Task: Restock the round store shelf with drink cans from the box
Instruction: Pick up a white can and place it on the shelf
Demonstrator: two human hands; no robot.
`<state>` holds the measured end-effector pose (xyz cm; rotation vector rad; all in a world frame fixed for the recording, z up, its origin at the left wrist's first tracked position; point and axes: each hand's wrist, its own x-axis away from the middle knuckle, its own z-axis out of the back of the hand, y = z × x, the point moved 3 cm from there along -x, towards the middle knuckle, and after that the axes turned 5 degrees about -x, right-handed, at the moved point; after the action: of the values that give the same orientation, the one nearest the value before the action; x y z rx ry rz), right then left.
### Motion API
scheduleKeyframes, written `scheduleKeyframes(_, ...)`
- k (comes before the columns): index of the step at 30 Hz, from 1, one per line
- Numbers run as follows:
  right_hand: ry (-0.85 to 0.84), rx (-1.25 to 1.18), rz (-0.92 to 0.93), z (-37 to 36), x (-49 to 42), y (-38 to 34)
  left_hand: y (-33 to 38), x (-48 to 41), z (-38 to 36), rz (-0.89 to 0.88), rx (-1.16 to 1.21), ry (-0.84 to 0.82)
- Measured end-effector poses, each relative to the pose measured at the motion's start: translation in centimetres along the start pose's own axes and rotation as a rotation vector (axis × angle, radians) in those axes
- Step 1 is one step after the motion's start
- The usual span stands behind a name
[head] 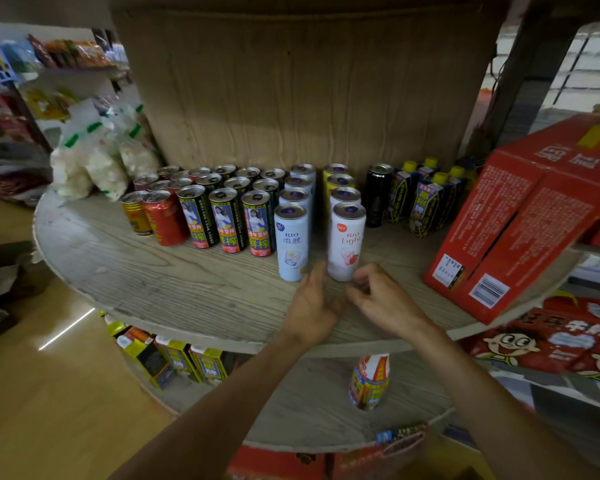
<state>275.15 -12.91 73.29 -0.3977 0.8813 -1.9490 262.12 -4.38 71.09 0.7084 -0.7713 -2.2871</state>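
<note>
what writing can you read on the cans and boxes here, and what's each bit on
"RIO" above "微醺": on the pale blue can
"RIO Light", with a small "New" badge: on the white can
"鲜榨": at the foot of the green-black cans
The print on the red box, the red cartoon packs and the yellow-capped cartons is too blurred to read.

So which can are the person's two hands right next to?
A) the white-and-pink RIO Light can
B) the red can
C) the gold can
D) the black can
A: the left hand and the right hand both sit at the base of the white-and-pink RIO Light can, which stands at the front of its row on the round shelf.
</note>
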Motion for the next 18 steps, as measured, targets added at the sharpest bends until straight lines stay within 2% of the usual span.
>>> scheduleKeyframes(3,-0.012,0.018,0.021,-0.8,1.1,-1.6,0.1,1.2,1.3,0.016,0.047,-0.034)
scheduleKeyframes(9,0.004,0.078,0.092,-3.1,4.1,-6.3,-1.4,4.0,5.2,-0.021,0.003,0.015)
scheduleKeyframes(18,-0.014,0.174,0.076,-11.9,10.0,-13.0,-8.6,10.9,12.4,-0.15,-0.119,0.019)
